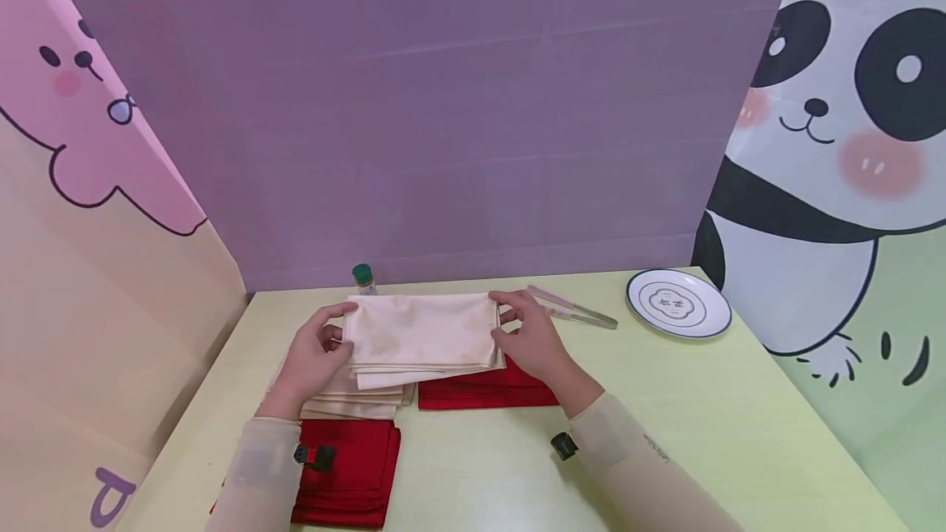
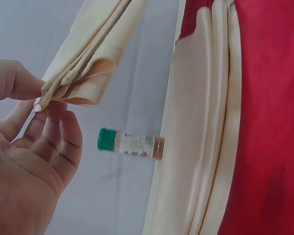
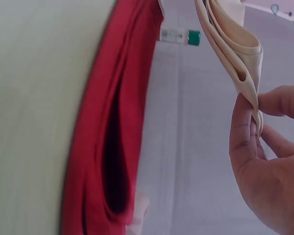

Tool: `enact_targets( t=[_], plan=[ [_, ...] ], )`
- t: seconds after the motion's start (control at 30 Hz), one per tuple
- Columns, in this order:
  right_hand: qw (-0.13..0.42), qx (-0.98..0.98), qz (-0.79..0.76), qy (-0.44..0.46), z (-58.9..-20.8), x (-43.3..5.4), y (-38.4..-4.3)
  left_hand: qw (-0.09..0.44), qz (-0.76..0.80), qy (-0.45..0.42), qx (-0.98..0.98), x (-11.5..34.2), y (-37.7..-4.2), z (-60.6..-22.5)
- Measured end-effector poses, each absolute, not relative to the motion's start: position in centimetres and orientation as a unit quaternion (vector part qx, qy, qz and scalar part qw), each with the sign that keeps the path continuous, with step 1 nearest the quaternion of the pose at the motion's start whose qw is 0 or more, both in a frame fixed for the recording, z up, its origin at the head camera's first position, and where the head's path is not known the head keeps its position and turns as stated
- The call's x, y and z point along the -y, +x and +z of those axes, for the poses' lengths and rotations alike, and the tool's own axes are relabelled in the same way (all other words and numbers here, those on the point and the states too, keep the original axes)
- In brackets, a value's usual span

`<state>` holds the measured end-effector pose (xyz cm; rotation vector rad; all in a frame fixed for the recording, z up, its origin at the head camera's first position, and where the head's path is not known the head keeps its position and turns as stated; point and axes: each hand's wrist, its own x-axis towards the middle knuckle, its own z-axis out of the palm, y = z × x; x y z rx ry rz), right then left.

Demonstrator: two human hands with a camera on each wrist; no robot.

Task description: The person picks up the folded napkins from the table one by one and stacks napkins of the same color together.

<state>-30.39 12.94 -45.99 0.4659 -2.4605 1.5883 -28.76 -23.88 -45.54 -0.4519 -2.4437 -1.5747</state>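
Observation:
A folded cream cloth (image 1: 421, 331) hangs raised between both hands, its layers showing along the lower edge. My left hand (image 1: 316, 355) pinches its left end between thumb and fingers. At the opposite end my right hand (image 1: 534, 339) pinches it the same way. Below and to the left lie folded cream cloths (image 1: 351, 405), partly hidden by the left hand and the raised cloth. A folded red cloth (image 1: 480, 392) sits beneath the raised one on the right, its looped folds plain in the right wrist view. Nearer the front left is a stack of folded red cloths (image 1: 347, 474).
Behind the raised cloth stands a small green-capped shaker bottle (image 2: 132, 143). Tongs (image 1: 584, 314) lie at the back, right of the hands. A white plate with a dark rim (image 1: 705, 325) rests at the back right corner. A purple backdrop (image 1: 473, 121) rises behind the table.

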Motion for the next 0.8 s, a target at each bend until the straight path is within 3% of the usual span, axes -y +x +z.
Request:
enact_targets(
  t=[0.8],
  plan=[
    [0.068, 0.82, 0.548, 0.147, -47.4, -7.3, -31.0, 0.099, -0.511, -0.112, 0.847, 28.9, -29.7, -47.3]
  ],
)
